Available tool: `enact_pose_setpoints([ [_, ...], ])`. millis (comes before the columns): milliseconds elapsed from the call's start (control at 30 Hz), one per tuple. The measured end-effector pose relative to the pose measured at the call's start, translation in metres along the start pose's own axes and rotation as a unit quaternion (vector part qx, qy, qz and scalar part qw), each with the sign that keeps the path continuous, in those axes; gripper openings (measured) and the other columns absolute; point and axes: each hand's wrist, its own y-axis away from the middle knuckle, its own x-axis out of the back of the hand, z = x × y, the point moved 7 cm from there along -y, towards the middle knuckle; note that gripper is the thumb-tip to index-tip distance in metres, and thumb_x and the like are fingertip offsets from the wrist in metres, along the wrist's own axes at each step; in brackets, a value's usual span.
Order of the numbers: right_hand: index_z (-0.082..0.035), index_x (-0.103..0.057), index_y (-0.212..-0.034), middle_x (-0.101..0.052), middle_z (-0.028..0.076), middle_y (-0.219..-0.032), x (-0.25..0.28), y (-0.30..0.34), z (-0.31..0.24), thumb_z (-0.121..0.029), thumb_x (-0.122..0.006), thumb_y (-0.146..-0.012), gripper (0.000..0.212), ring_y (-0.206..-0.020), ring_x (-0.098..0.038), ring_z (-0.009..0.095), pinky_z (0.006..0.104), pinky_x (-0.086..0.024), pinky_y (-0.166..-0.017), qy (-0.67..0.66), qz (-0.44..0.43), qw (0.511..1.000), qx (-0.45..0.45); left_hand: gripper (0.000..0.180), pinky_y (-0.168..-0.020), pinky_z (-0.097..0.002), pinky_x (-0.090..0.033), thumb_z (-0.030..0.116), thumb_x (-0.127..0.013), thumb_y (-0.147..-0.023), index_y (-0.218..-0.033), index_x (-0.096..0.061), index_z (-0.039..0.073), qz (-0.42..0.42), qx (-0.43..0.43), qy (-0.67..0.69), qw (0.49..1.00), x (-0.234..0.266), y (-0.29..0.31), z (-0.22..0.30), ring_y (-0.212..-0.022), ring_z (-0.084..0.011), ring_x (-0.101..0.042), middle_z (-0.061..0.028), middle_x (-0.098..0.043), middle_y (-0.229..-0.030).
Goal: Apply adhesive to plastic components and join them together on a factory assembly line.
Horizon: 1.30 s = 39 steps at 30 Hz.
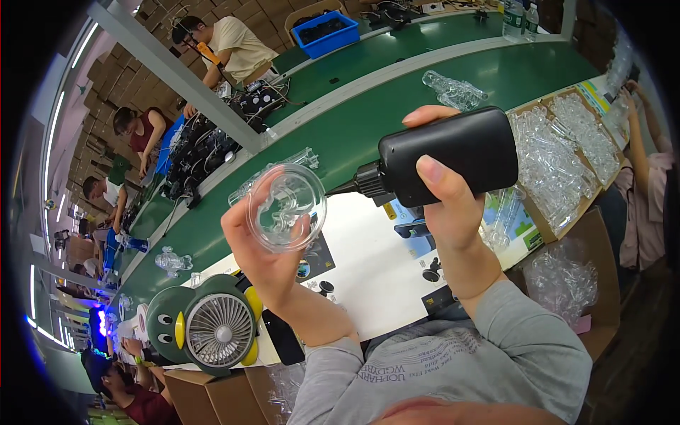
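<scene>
Above the white printed sheet [358, 248] on the green desk [354, 134], both your hands are raised and occupied. Your left hand [268, 263] grips a clear plastic cup-shaped part [289, 212] in curled fingers, some of them seen through its transparent wall; its round rim is turned toward you. Your right hand [453, 205] is closed around a black squeeze bottle [453, 152], held nearly on its side, with the thumb across the near face and one fingertip at the upper edge; the other fingers are hidden behind it. The bottle's tapered nozzle [347, 188] points leftward at the rim of the clear part; whether the two touch cannot be told. Beyond the bottle, a clear plastic piece [453, 91] lies on the desk. To the right, an open cardboard tray [545, 221] holds many clear parts. At lower left is a green bird-faced fan [202, 329], with a black smartphone [283, 336] beside it. Farther off stands a blue bin [329, 46].
</scene>
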Motion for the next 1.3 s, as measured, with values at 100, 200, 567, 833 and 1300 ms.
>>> enact_pose_setpoints([
  [100,0.004,-0.049,-0.105,-0.053,0.012,-0.101,0.003,0.000,0.002,-0.013,-0.061,-0.069,0.041,-0.083,-0.057,0.015,0.0252,-0.048,-0.074,0.008,-0.008,1.000,0.001,0.051,-0.092,-0.0361,-0.041,0.007,-0.076,-0.063,-0.107,-0.053,-0.001,-0.016,-0.009,-0.004,1.000,0.002,-0.003,0.001,-0.107,-0.0281,-0.053,-0.0188,-0.056,-0.109],
  [200,0.004,-0.048,-0.105,-0.052,0.012,-0.102,0.002,0.000,0.001,-0.013,-0.060,-0.070,0.041,-0.083,-0.057,0.015,0.0251,-0.049,-0.074,-0.002,-0.003,1.000,-0.017,0.052,-0.091,-0.0359,-0.041,0.007,-0.076,-0.062,-0.108,-0.054,-0.003,-0.031,-0.027,-0.074,0.996,0.007,-0.003,0.006,-0.104,-0.0276,-0.053,-0.0182,-0.056,-0.108],
  [567,0.004,-0.048,-0.105,-0.052,0.013,-0.105,0.005,-0.001,-0.001,-0.010,-0.060,-0.070,0.040,-0.082,-0.057,0.016,0.0258,-0.050,-0.073,-0.007,0.004,1.000,0.012,0.056,-0.092,-0.0364,-0.040,0.005,-0.073,-0.066,-0.116,-0.049,-0.007,0.006,0.001,0.018,1.000,0.008,-0.001,-0.001,-0.106,-0.0270,-0.053,-0.0187,-0.056,-0.108],
  [833,0.004,-0.047,-0.105,-0.052,0.013,-0.105,0.006,-0.001,-0.002,-0.010,-0.060,-0.070,0.040,-0.083,-0.058,0.016,0.0259,-0.051,-0.073,-0.007,0.002,1.000,0.008,0.048,-0.096,-0.0377,-0.036,0.010,-0.064,-0.078,-0.119,-0.045,-0.008,-0.032,-0.005,0.016,0.999,0.003,-0.001,-0.003,-0.107,-0.0274,-0.053,-0.0210,-0.056,-0.113],
  [1300,0.000,-0.053,-0.104,-0.057,0.007,-0.096,0.006,-0.002,-0.003,-0.010,-0.062,-0.076,0.031,-0.078,-0.056,0.009,0.0207,-0.045,-0.069,-0.040,-0.006,0.998,0.051,0.040,-0.095,-0.0351,-0.036,0.020,-0.055,-0.087,-0.116,-0.049,-0.008,-0.077,-0.038,-0.071,0.994,0.002,-0.002,-0.003,-0.104,-0.0250,-0.054,-0.0172,-0.058,-0.111],
])
